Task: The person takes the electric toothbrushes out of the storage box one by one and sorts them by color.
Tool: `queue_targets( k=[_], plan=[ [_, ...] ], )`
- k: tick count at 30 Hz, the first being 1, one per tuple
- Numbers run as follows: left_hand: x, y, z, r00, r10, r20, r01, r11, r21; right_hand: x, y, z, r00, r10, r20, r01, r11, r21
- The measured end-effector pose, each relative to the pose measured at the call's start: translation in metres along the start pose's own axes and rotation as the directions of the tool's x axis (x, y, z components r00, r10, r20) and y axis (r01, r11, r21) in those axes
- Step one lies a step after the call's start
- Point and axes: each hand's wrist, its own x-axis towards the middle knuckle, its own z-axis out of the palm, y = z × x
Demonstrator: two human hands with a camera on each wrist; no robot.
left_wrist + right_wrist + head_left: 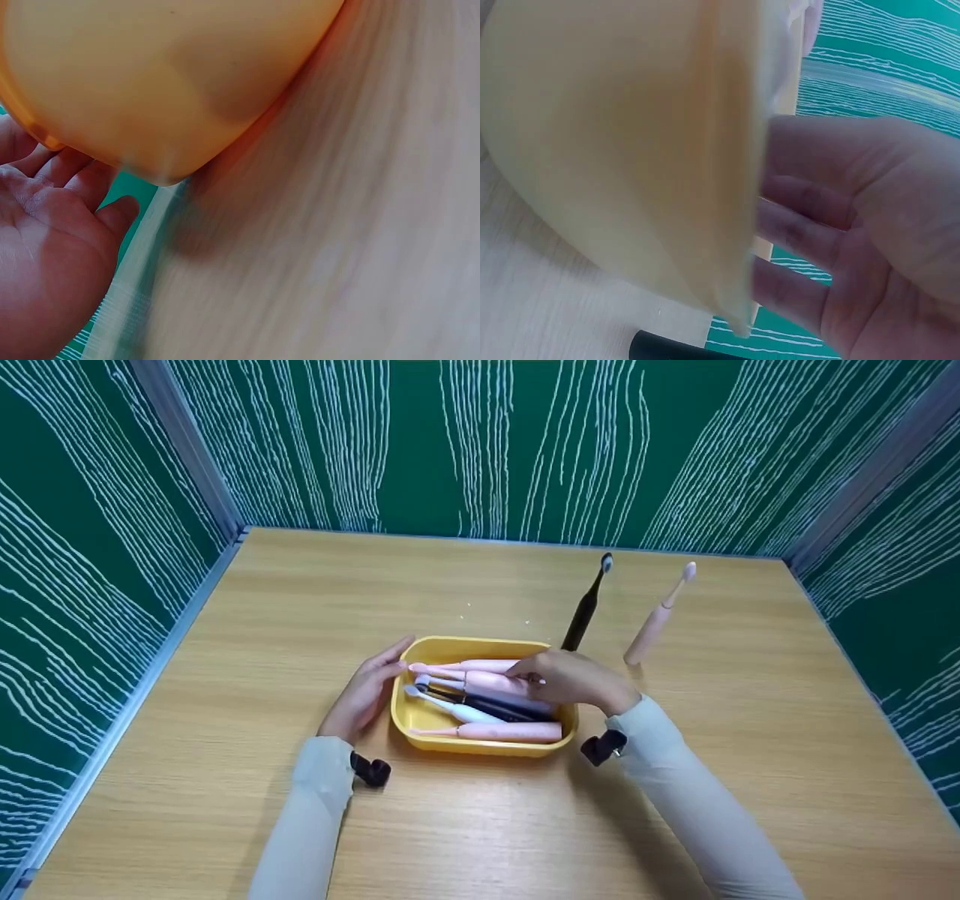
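A yellow plastic basket (480, 747) holds several electric toothbrushes, among them a pink toothbrush (510, 731), a light-blue toothbrush (472, 712) and a black toothbrush (499, 709). My left hand (367, 694) touches the basket's left end, its fingers fairly straight along the outside. In the left wrist view, those fingers partly vanish behind the basket wall (150, 90). Reaching over the right rim, my right hand (574, 679) pinches the handle of another pink toothbrush (487, 681) inside. The basket wall (630, 150) hides its fingertips in the right wrist view.
Behind the basket's right end stands a black electric toothbrush (583, 615), upright on the wooden table (465, 825). A pale pink electric toothbrush (651, 631) stands to its right. Small white specks dot the table behind the basket. Green panels with white lines (480, 450) enclose the table.
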Motion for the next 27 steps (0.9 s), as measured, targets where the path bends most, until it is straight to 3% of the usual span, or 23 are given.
queue_targets(
  k=[11,27],
  plan=[
    [0.0,-0.002,0.0,1.0,0.008,0.005,-0.008,1.0,0.001,-0.005,0.009,-0.003,0.996,-0.075,-0.057,0.079,0.995,0.066],
    [0.001,-0.002,0.0,1.0,0.008,0.012,-0.007,1.0,-0.02,-0.015,0.008,-0.012,0.998,0.035,-0.048,-0.03,0.995,0.1]
  ],
)
